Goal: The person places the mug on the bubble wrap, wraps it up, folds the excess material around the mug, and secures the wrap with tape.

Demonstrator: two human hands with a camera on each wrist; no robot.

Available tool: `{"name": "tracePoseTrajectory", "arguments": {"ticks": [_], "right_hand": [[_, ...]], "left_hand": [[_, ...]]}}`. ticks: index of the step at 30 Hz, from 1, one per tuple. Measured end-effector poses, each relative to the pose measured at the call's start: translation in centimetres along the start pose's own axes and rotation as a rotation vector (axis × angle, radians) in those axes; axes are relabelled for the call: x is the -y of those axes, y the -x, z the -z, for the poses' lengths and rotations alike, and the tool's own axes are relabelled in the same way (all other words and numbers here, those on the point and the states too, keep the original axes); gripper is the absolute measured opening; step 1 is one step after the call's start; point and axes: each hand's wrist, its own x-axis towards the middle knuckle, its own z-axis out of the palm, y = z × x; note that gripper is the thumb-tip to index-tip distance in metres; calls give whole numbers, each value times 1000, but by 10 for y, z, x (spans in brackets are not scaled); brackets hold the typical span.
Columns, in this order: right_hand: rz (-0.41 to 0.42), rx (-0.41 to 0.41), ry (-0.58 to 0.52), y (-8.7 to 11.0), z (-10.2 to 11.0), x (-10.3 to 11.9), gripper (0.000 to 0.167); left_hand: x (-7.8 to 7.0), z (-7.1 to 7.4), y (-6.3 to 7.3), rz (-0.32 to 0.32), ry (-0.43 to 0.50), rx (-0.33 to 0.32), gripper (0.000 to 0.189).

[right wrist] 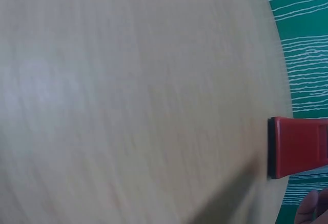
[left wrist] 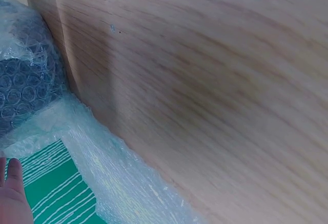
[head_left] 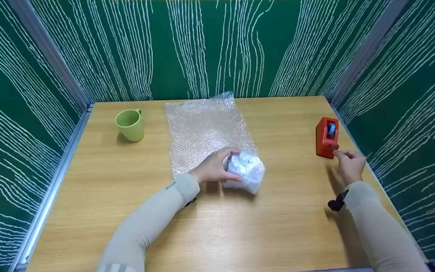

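What sits inside the bubble-wrapped bundle (head_left: pixel 247 170) I can't make out, and the left wrist view cuts it off. My left hand (head_left: pixel 215 166) grips its left side, thumb nearer me, just in front of the flat bubble wrap (head_left: pixel 204 130) on the table (head_left: pixel 289 226). My right hand (head_left: pixel 351 165) curls its fingers at the front of the red tape dispenser (head_left: pixel 321 142); whether they pinch tape, I can't tell.

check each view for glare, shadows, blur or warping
Head: fairly sharp, with glare on the near part of the table and shadows beside the mug and right hand; left wrist: table grain smeared, bundle clearer; right wrist: soft and hazy, table edge bowed, a dark shadow near the dispenser.
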Motion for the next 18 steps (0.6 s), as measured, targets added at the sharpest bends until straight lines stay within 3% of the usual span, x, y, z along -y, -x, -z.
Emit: {"name": "tracePoseTrajectory", "arguments": {"ticks": [13, 18], "right_hand": [[-180, 40, -35, -7, -5, -9, 26], [-234, 29, -19, -10, -6, -11, 57]], "left_hand": [[1, 0, 0, 5, -6, -1, 89], [2, 0, -1, 8, -7, -2, 90]]}}
